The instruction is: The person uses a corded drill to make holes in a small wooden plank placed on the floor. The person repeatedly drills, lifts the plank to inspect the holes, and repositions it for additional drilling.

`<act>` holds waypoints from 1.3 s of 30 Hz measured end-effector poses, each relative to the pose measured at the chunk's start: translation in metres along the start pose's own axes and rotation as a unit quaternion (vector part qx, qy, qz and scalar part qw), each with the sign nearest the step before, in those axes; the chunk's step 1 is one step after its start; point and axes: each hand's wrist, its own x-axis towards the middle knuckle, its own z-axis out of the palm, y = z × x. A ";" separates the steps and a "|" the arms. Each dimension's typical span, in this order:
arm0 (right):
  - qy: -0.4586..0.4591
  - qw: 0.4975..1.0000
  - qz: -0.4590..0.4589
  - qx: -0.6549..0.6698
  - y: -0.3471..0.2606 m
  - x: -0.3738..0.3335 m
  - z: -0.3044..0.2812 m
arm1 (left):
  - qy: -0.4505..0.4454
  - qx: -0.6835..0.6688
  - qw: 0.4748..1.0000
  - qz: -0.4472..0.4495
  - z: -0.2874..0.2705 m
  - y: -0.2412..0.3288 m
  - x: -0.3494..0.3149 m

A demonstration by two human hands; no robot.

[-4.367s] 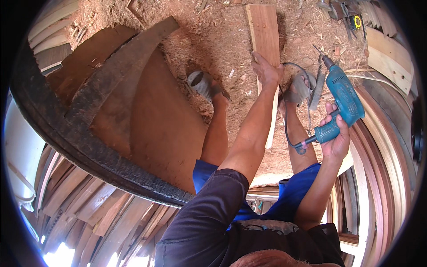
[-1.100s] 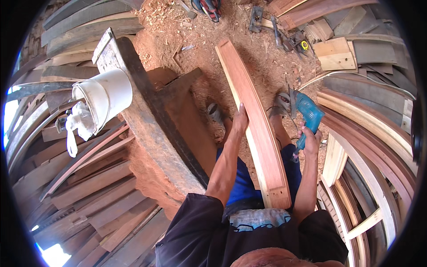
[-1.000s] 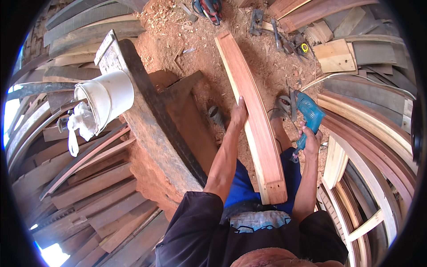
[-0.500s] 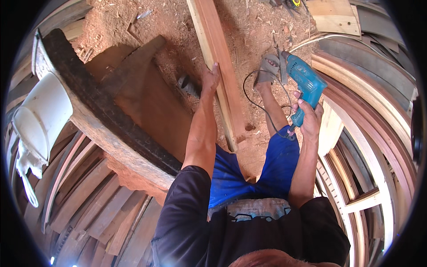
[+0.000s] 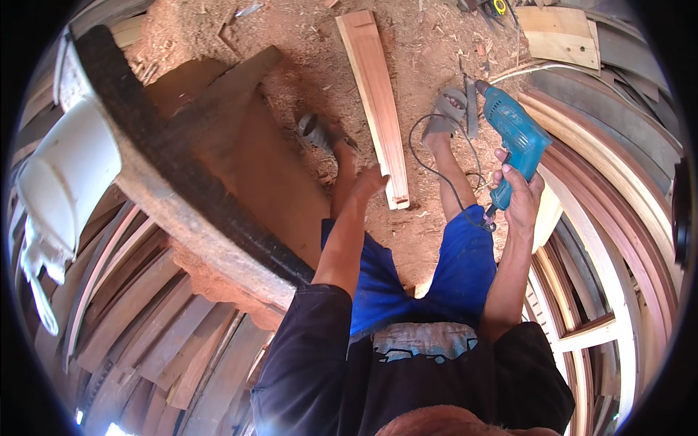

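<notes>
A teal power drill (image 5: 516, 134) is gripped by its handle in my right hand (image 5: 522, 192), its chuck pointing up and away to the left. The black cord loops from the handle's base between my legs. My left hand (image 5: 371, 183) is closed at the left edge of a reddish wooden plank (image 5: 374, 102), close to its near end. Some of those fingers are hidden from view. Lengthwise ahead of me, the plank lies between my two sandalled feet, a small notch showing at its near end.
On the left stands a dark-edged workbench (image 5: 182, 189) with a white plastic container (image 5: 69, 178) at its side. Stacked boards (image 5: 603, 167) and a pale wooden frame (image 5: 592, 334) line the right. Sawdust and shavings cover the floor (image 5: 305, 43). A yellow tape measure (image 5: 499, 6) lies far off.
The plank has turned and moved away from me, its far end now in view. My left hand has shifted right along with it. The drill has moved slightly right, still in my right hand.
</notes>
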 end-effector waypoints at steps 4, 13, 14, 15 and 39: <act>-0.026 0.999 -0.022 -0.011 -0.018 -0.015 0.002 | 0.139 -0.179 0.969 0.099 0.011 0.024 -0.036; -0.117 0.965 -0.152 -0.180 -0.083 -0.066 -0.010 | 0.060 -0.598 0.787 0.140 -0.103 0.148 -0.220; -0.126 0.949 -0.187 -0.221 -0.097 -0.072 -0.008 | 0.007 -0.629 0.760 0.163 -0.115 0.159 -0.235; -0.132 0.930 -0.221 -0.261 -0.113 -0.079 -0.004 | -0.022 -0.663 0.728 0.172 -0.127 0.173 -0.249; -0.148 0.836 -0.115 -0.515 -0.173 -0.072 0.171 | -0.186 -0.844 0.481 0.151 -0.259 0.175 -0.230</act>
